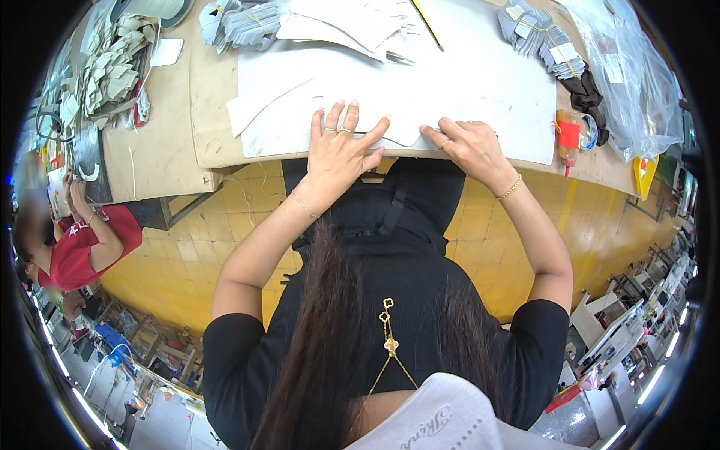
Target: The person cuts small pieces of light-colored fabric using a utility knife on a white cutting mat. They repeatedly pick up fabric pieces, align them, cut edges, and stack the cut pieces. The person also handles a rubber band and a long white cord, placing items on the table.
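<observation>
A flat white cut piece [289, 112] with curved edges lies on the white sheet [517, 112] that covers the table in front of me. My left hand [337, 154] rests on it with fingers spread and pressing down flat. At the piece's right corner my right hand [474, 150] is closed, its curled fingers pinching that edge; the thumb is mostly hidden. Beyond my hands lies a stack of larger white cut pieces [337, 26]. A yellow-and-black pencil [427, 26] lies to the right of that stack.
Banded bundles of grey pieces [251, 26] lie at the back, with another bundle [541, 39] at right. A red-labelled bottle [568, 137] and a clear plastic bag [630, 82] stand near the right edge. At far left, a co-worker in a red shirt [94, 247] works beside a heap of pieces [116, 67].
</observation>
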`<state>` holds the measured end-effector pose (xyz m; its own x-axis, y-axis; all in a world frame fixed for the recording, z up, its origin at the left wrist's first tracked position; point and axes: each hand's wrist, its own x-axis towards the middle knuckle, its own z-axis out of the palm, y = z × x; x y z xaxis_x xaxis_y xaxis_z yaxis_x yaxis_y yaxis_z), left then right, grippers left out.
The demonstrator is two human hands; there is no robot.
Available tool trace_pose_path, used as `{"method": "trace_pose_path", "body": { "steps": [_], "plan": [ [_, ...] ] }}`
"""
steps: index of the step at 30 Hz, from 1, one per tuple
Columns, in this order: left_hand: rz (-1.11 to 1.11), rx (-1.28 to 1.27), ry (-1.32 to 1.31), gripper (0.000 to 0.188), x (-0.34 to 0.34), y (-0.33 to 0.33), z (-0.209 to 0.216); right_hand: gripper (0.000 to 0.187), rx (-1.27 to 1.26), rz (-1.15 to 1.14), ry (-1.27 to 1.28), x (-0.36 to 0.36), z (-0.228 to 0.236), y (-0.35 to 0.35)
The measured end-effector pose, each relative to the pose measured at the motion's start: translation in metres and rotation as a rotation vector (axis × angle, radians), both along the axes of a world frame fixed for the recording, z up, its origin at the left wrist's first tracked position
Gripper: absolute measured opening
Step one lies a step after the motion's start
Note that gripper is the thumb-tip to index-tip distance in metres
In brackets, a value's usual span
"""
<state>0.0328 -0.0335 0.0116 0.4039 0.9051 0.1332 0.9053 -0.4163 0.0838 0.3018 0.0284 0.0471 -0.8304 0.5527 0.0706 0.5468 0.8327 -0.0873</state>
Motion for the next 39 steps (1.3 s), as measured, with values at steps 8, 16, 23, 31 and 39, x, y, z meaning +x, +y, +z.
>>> {"method": "trace_pose_path", "body": {
  "steps": [8,16,23,31,39],
  "plan": [
    [-0.068,-0.012,-0.199,0.043,0.028,0.025,0.015,0.035,-0.027,-0.106,-0.006,-0.006,0.014,-0.007],
    [-0.051,-0.430,-0.404,0.026,0.039,0.045,0.028,0.040,-0.325,-0.873,0.156,-0.010,0.038,-0.041],
    [-0.031,-0.700,-0.652,0.021,0.035,0.061,0.045,0.029,-0.415,-0.877,0.388,-0.026,0.042,-0.058],
    [0.114,-0.937,-0.848,0.022,0.020,0.067,0.064,0.037,-0.924,-0.720,0.679,-0.019,0.013,-0.003],
    [0.178,-1.088,-1.131,0.022,-0.009,0.056,0.080,0.034,-1.539,-0.478,0.300,0.011,0.033,0.020]
  ]
}}
